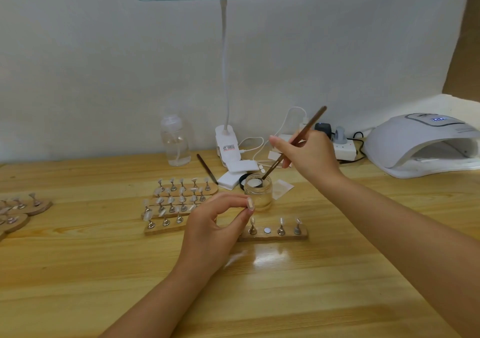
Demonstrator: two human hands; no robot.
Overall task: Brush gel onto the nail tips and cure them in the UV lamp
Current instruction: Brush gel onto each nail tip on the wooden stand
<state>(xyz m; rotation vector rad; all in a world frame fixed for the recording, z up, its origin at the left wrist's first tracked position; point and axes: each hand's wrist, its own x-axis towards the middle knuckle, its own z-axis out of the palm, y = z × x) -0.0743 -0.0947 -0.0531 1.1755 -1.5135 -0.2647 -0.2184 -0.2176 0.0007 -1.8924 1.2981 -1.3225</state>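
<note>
a brush (296, 141) is gripped in the right hand (309, 153), tilted, its tip dipped into an open glass jar (258, 191) on the wooden table (78, 259). a single nail tip (250, 204) on its stand is pinched between the fingers of the left hand (213, 223), just in front of the jar. a wooden holder (272, 235) with more nail tips lies below. the uv lamp (426, 143) is seen at the far right.

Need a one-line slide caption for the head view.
Right hand dips a brown-handled brush into a clear glass gel jar while left hand pinches a pale nail tip.
</note>
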